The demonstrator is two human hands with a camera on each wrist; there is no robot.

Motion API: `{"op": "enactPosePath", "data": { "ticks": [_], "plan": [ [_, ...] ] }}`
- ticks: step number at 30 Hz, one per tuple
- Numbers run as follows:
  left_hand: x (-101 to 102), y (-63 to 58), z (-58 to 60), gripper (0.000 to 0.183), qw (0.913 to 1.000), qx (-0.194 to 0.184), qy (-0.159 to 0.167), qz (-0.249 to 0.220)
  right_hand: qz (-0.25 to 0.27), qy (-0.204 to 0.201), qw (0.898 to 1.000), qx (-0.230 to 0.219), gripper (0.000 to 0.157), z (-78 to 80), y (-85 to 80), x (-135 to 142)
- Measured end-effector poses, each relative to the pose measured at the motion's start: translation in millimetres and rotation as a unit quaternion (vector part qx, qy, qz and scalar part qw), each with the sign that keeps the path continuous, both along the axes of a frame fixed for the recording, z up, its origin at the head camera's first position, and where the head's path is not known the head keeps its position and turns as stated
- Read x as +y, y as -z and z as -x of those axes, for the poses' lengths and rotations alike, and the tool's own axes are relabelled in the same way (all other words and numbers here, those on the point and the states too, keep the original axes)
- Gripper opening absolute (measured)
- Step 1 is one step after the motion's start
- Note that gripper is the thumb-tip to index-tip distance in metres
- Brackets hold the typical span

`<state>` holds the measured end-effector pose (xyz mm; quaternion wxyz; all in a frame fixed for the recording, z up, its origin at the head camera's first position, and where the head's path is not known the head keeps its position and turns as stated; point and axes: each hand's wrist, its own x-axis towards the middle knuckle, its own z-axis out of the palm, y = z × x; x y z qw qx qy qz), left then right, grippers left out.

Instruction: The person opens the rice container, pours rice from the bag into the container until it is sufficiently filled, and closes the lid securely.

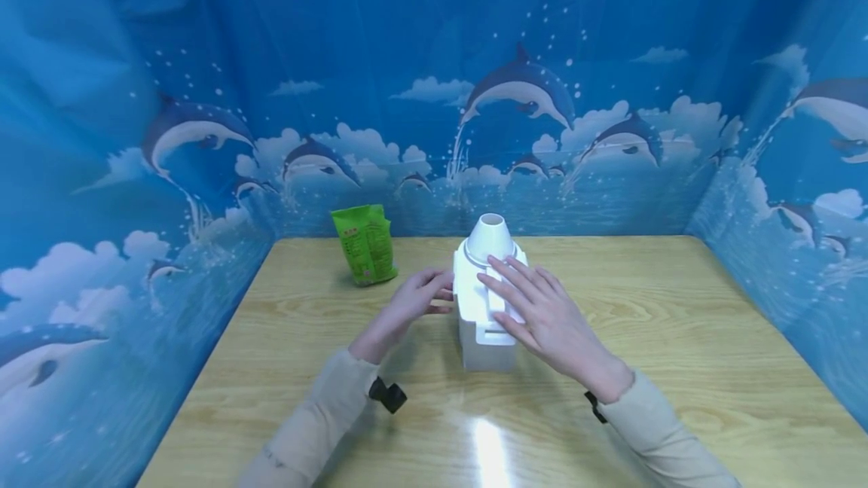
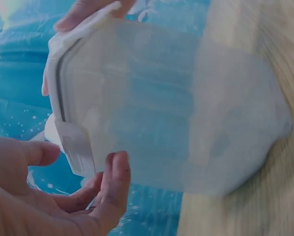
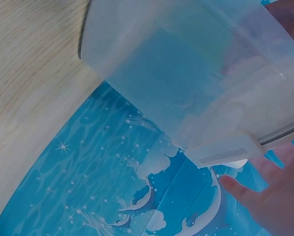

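A translucent storage container (image 1: 488, 356) stands upright on the table, with a white lid (image 1: 468, 285) closed over its top. On the lid sits a white cone-shaped spout (image 1: 490, 239) with a round opening. My left hand (image 1: 412, 301) is at the container's left side, its thumb and loosely bent fingers on either side of a white side latch (image 2: 77, 150). My right hand (image 1: 551, 320) spreads its fingers over the lid's right part, partly hiding it. In the right wrist view another latch (image 3: 225, 150) hangs from the lid near the right thumb.
A green printed bag (image 1: 366, 247) stands at the back left of the wooden table (image 1: 651, 322). A blue dolphin-patterned curtain (image 1: 407, 36) closes off the back and both sides.
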<state>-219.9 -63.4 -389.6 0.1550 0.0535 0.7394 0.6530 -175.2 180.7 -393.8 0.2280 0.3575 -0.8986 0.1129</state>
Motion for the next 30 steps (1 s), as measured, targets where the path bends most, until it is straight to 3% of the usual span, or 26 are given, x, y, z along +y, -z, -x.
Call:
{"op": "enactPosePath", "data": {
  "ticks": [4,7,13,22,30],
  "plan": [
    [-2.9,-3.0,6.8,0.052,0.9965,-0.068,0.014,-0.048,0.002,0.000,1.000,0.001,0.056,0.1,0.8,-0.2],
    [-5.6,-5.7,11.3,0.050,0.9888,-0.114,0.020,-0.094,0.005,0.000,1.000,0.002,0.056,0.0,1.1,-0.4],
    [-9.2,-7.5,16.3,0.044,0.9771,-0.168,0.015,-0.129,0.012,-0.009,1.000,0.009,0.056,1.0,0.7,-1.1],
    [-8.1,-8.7,19.6,0.042,0.9607,-0.219,-0.012,-0.171,0.025,-0.017,0.999,0.017,0.056,2.4,1.0,-0.3],
    [-5.9,-9.3,21.2,0.036,0.9593,-0.225,-0.023,-0.169,0.019,-0.011,1.000,0.001,0.055,2.1,1.3,0.1]
  ]
}}
